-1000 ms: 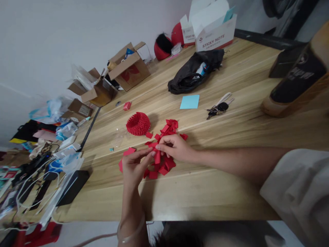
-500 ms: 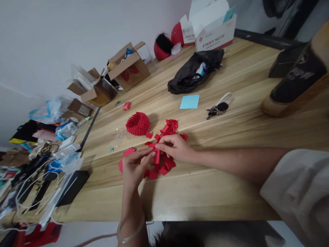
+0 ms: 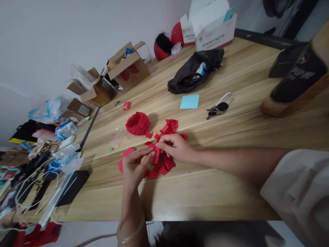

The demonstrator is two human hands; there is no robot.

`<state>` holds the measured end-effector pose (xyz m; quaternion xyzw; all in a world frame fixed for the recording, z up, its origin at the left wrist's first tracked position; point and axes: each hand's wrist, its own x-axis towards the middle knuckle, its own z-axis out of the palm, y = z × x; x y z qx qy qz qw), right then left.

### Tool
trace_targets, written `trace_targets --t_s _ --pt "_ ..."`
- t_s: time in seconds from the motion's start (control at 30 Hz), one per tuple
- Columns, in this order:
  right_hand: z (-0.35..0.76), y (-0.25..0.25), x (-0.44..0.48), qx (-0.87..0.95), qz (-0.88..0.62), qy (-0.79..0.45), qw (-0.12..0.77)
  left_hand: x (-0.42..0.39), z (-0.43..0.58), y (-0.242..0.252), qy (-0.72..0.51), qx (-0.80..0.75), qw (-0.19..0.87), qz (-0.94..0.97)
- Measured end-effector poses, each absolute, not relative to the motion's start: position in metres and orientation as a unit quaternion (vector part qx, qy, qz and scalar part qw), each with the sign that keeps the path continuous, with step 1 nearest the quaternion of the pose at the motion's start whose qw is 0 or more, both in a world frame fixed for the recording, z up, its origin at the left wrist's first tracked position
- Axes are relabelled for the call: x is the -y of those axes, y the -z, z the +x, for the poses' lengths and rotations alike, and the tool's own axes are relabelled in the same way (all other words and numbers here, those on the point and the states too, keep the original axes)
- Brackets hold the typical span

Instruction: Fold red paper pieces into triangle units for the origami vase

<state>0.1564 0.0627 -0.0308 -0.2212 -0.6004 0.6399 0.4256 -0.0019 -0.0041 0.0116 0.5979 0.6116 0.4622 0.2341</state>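
Both my hands meet over a pile of small folded red paper pieces (image 3: 167,163) on a wooden table (image 3: 205,192). My left hand (image 3: 133,168) and my right hand (image 3: 174,147) pinch the same folded red paper piece (image 3: 156,154) between their fingertips, just above the pile. More folded red pieces (image 3: 170,125) lie behind my right hand. A round ring built of red paper pieces (image 3: 138,123) stands a little beyond the pile, to the left. Flat red paper (image 3: 126,152) lies left of my left hand.
A blue sticky note (image 3: 189,101), a bunch of keys (image 3: 218,108) and a black bag (image 3: 195,70) lie further back. Cardboard boxes (image 3: 128,67) and a sticky-note carton (image 3: 214,29) line the far edge. Cables and plastic bags (image 3: 46,171) crowd the left end.
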Motion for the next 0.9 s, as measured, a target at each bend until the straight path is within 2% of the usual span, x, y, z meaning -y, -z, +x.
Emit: trace_targets --t_s 0.47,0.9 --pt "0.1550 0.0364 -0.0643 0.625 -0.198 -0.650 0.384 0.0040 0.0002 -0.0140 -0.463 -0.628 0.197 0.594" --pt "0.1542 0.0364 -0.0639 0.626 -0.212 -0.647 0.380 0.0036 -0.0016 -0.0116 -0.464 -0.635 0.216 0.579"
